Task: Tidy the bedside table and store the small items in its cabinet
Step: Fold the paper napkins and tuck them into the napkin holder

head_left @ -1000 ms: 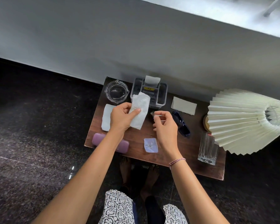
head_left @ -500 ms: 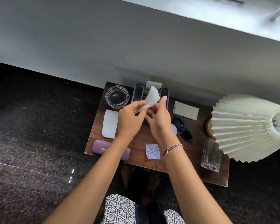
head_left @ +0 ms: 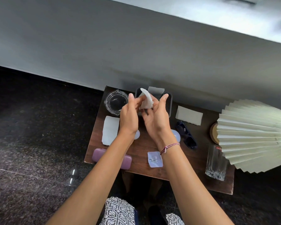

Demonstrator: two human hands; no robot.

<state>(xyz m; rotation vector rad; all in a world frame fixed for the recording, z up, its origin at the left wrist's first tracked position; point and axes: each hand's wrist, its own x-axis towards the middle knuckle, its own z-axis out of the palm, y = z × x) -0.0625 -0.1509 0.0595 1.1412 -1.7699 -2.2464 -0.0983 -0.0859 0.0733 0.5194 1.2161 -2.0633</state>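
Note:
Above the dark wooden bedside table [head_left: 141, 146] both my hands hold a white tissue [head_left: 146, 100] between them. My left hand [head_left: 130, 116] pinches its left side. My right hand [head_left: 156, 117], palm turned up, supports its right side. Behind them stands a dark grey organiser box [head_left: 169, 103] with a white paper [head_left: 156, 90] sticking up. On the table lie a second white tissue [head_left: 110, 130], a purple glasses case [head_left: 102, 155], a clear square adhesive hook [head_left: 154, 159], dark sunglasses [head_left: 186, 135] and another folded white tissue [head_left: 188, 115].
A glass ashtray [head_left: 115, 101] sits at the back left corner. A cut-glass tumbler [head_left: 216, 163] stands at the front right, under a pleated cream lampshade [head_left: 253, 135] with a wooden base [head_left: 213, 132]. A grey wall runs behind; dark stone floor lies left.
My right hand left the small item on the table and joined the left at the tissue. Both hands lifted toward the organiser box and the tissue is now folded smaller.

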